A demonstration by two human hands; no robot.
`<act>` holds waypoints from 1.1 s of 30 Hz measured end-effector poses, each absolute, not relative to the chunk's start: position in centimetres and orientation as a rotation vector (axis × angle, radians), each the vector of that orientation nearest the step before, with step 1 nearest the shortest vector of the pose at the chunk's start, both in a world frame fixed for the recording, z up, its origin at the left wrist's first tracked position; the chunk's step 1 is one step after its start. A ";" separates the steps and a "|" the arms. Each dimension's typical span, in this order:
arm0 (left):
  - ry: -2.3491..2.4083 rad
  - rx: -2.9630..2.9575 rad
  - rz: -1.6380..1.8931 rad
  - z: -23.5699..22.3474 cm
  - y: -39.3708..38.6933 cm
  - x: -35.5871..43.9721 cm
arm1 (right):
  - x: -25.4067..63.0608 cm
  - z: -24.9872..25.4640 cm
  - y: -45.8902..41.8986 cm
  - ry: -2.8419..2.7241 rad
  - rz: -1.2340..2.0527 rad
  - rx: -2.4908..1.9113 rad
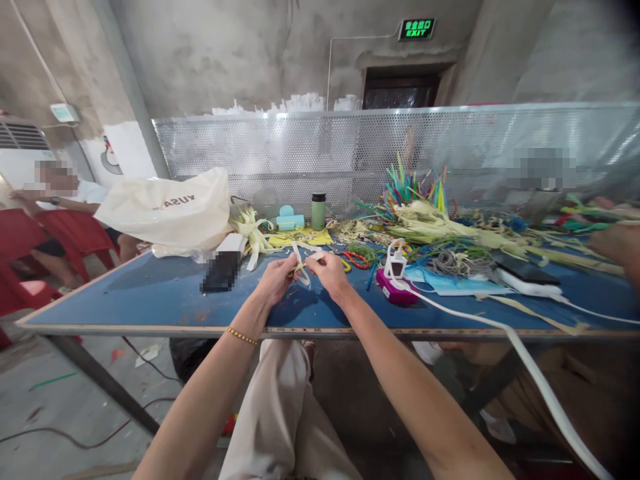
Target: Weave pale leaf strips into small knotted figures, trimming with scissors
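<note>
My left hand [277, 277] and my right hand [329, 271] meet over the blue table [150, 303], both pinching a pale yellow leaf strip [301, 265] between their fingertips. The strip loops and bends between the two hands. A gold bead bracelet [242, 336] sits on my left wrist. Just behind the hands lie more pale strips [255, 233] and a yellow sheet [300, 237].
A cream bag [167, 210] rests at the back left. A green flask [318, 211], a teal object [289, 219], heaps of coloured strips [425, 213], a pink box with a white charger [396, 280] and its cable [530, 373] fill the right. A seated person [60, 200] is at left, another person's hand [617, 243] at right.
</note>
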State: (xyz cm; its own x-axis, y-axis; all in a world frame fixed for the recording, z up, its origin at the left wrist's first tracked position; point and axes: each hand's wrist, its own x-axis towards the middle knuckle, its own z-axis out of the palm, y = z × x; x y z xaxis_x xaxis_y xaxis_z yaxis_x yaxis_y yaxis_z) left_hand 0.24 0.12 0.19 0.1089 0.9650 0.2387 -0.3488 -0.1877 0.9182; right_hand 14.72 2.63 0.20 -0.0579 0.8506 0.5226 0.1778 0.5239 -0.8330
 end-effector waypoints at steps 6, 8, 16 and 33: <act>0.848 1.330 1.416 -0.1 0.1 0.4 | 14.7 0.3 2.4 -1.583 0.643 -0.957; 0.836 1.335 1.406 -0.2 0.1 0.3 | 14.6 0.3 2.3 -1.582 0.646 -0.963; 0.784 1.289 1.393 -0.3 0.5 0.3 | 14.6 0.3 2.4 -1.607 0.643 -0.949; 0.755 1.248 1.380 -0.3 0.4 0.3 | 14.7 0.3 2.5 -1.568 0.691 -0.938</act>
